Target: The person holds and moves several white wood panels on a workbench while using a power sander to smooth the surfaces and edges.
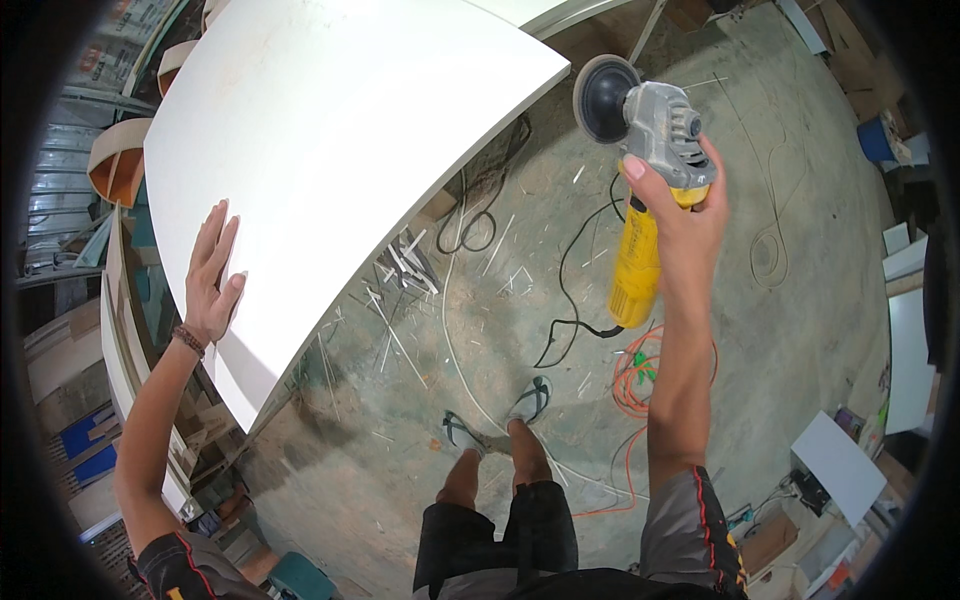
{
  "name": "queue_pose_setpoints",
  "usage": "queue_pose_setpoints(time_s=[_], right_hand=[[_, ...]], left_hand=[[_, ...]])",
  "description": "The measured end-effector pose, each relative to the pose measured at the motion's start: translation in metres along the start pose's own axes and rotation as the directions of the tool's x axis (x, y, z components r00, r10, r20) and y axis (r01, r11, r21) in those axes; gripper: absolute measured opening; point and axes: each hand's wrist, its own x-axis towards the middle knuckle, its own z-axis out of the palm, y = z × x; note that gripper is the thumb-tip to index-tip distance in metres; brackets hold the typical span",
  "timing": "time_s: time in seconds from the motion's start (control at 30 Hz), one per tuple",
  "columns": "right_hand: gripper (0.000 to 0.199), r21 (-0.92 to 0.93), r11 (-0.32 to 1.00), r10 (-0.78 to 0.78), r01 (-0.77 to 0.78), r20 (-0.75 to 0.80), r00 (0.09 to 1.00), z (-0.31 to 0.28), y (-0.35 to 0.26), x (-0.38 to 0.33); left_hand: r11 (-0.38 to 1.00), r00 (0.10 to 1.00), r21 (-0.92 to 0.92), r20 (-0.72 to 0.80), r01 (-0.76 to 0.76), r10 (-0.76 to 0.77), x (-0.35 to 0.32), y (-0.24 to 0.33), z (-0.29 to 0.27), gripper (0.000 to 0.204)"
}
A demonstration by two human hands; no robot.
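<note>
Left hand (213, 280) lies flat, fingers spread, on the white panel (340, 130) — right hand (685, 215) clamps the yellow angle grinder (640, 180) at right.

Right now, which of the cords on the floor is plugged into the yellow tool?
The black cord. It runs up into the bottom of the yellow grinder in the right hand; the orange cord just lies coiled beneath.

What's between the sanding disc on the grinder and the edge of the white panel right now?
Nothing: in the head view, only open air separates the sanding disc from the white panel, with dusty floor and a black cord far below.
</note>
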Motion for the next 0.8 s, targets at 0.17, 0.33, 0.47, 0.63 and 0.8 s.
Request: queue_pose_setpoints(time_s=[0.17,0.33,0.47,0.63,0.8], right_hand=[[0.091,-0.007,0.999,0.037,-0.037,-0.036,0.999,-0.007,0.004,-0.028],[0.089,-0.148,0.987,-0.057,0.058,0.005,0.998,0.012,0.02,-0.097],[0.092,-0.19,0.976,-0.081,0.109,0.149,0.986,0.035,0.018,-0.17],[0.101,-0.214,0.906,-0.262,0.365,0.394,0.881,0.075,0.021,-0.267],[0.101,-0.231,0.799,-0.349,0.555,0.573,0.741,0.118,0.011,-0.347]], left_hand=[[1.0,1.0,0.002,-0.01,0.006,-0.006,-0.003,0.002,0.002,0.073],[1.0,0.998,-0.01,-0.057,-0.025,0.024,-0.014,-0.006,-0.001,0.065],[0.99,0.984,0.124,-0.158,-0.066,0.085,-0.003,-0.009,0.008,0.058],[0.99,0.989,-0.074,-0.075,0.12,-0.125,-0.024,0.007,-0.008,0.074],[0.981,0.97,-0.177,-0.214,0.08,-0.118,-0.032,0.002,-0.003,0.069]])
